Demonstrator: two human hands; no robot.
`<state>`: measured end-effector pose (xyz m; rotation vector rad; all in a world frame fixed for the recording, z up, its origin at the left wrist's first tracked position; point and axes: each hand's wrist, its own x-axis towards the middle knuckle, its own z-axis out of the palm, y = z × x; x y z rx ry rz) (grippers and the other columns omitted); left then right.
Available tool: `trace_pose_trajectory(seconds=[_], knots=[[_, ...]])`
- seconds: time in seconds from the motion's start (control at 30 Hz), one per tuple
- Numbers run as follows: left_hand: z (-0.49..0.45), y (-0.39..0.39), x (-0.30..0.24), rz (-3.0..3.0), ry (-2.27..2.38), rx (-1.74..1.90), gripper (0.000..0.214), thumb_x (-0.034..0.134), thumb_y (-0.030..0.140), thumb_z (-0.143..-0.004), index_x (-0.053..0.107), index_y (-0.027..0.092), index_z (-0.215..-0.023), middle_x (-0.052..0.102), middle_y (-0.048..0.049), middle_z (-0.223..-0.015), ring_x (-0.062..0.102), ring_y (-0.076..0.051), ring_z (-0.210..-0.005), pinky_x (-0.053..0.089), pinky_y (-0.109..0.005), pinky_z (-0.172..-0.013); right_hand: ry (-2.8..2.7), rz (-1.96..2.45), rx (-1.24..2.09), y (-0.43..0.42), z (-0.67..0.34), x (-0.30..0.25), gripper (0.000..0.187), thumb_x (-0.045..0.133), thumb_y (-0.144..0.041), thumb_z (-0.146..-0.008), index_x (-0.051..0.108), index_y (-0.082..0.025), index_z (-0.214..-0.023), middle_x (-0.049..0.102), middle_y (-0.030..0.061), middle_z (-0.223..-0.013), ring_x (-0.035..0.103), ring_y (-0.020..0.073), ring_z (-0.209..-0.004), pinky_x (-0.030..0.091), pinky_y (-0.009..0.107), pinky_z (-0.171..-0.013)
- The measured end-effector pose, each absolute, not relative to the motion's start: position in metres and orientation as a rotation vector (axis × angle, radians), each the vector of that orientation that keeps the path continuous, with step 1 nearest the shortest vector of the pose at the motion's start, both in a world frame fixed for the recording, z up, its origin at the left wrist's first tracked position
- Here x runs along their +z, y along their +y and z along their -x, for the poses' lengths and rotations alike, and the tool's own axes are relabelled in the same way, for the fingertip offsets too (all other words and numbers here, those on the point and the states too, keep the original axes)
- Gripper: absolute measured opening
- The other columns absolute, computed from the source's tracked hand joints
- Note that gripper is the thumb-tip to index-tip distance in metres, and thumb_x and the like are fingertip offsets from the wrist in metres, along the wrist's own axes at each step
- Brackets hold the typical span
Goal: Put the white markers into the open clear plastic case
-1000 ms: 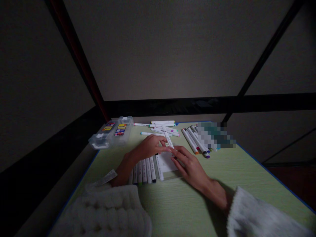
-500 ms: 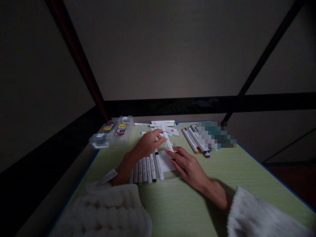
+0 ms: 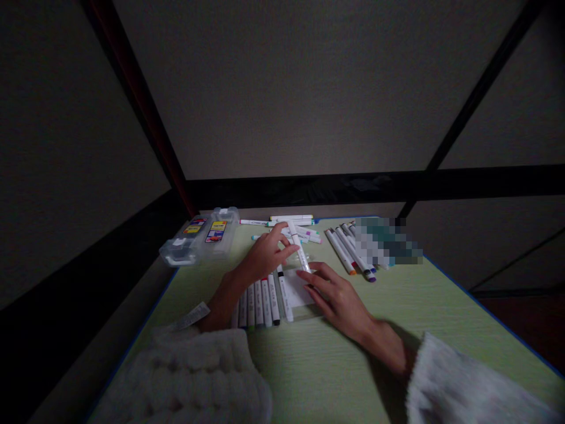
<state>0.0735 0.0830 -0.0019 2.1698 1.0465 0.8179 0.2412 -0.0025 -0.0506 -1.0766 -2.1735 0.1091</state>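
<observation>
My left hand (image 3: pixel 263 258) pinches a white marker (image 3: pixel 298 247) between thumb and fingers, holding it slanted above the table. My right hand (image 3: pixel 336 297) lies with fingers spread on a clear flat marker case (image 3: pixel 296 292). Inside the case, a row of several white markers (image 3: pixel 260 301) lies side by side to the left of my right hand. Both wrists wear fluffy white sleeves.
A green table (image 3: pixel 318 365) with a blue edge carries a clear plastic box (image 3: pixel 200 238) at the far left, a loose heap of markers (image 3: pixel 291 227) at the back, and a row of markers (image 3: pixel 351 250) beside a blurred patch at the right.
My left hand has lifted the white marker away from the case, toward the back heap. My right hand has stayed on the case.
</observation>
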Motion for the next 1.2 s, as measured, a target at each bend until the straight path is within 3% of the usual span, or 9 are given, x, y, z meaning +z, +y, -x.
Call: trace_pose_trajectory(seconds=[0.23,0.57,1.2], knots=[[-0.0736,0.0819,-0.0010,-2.123,1.016,0.835,0.054,0.053,0.031,-0.075,0.030,0.018,-0.122,0.061,-0.0014,-0.082,0.057,-0.009,-0.050,0.043,-0.022,-0.052,-2.180,1.050,0.100,-0.0027,-0.2415,-0.0521,0.032,0.038,-0.016,-0.085,0.049,-0.021,-0.116,0.048,0.0094,-0.109,0.053,0.0184,-0.093,0.049,0.035,-0.080],[-0.0738,0.0802,0.0029,-2.129,1.036,0.867,0.057,0.057,0.028,-0.071,0.032,0.016,-0.120,0.062,-0.0099,-0.095,0.060,-0.015,-0.067,0.047,-0.030,-0.064,-2.203,1.064,0.076,-0.0038,-0.2400,-0.0505,0.029,0.038,-0.018,-0.086,0.052,-0.017,-0.112,0.049,0.0102,-0.108,0.055,0.0178,-0.090,0.050,0.035,-0.078],[-0.0739,0.0816,0.0031,-2.144,1.074,0.853,0.054,0.062,0.029,-0.067,0.037,0.016,-0.113,0.063,-0.0087,-0.090,0.060,-0.016,-0.070,0.047,-0.032,-0.068,-2.267,1.071,0.079,-0.0043,-0.2398,-0.0492,0.029,0.037,-0.024,-0.087,0.051,-0.018,-0.112,0.050,0.0096,-0.106,0.054,0.0180,-0.089,0.050,0.035,-0.076]])
